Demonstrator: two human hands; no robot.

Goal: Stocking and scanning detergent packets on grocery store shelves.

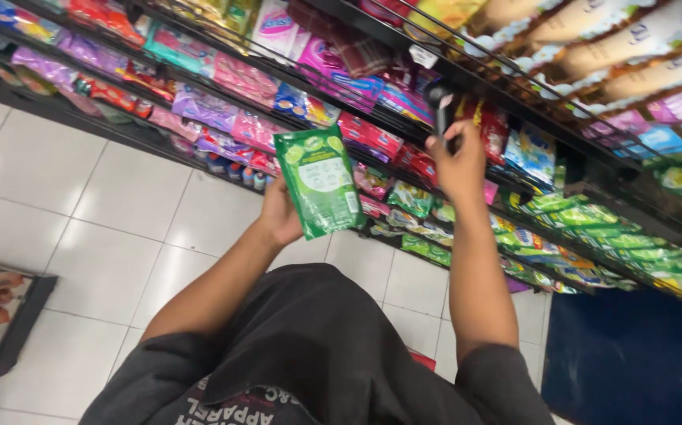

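My left hand (280, 214) holds a green refill pouch (320, 182) upright, with its printed back side turned towards me. My right hand (457, 162) is raised beside it and grips a slim black device (441, 110) that points up at the shelf rail. Both hands are in front of dark store shelves (467, 83) packed with coloured pouches and packets. Green pouches of a similar kind (593, 216) lie in rows on the lower shelf to the right of my right hand.
Pink, purple and red packets (223, 110) fill the shelves to the left. White floor tiles (113, 205) stretch below. A low dark rack (3, 323) stands at the left edge, and a blue mat (632, 362) lies at the lower right.
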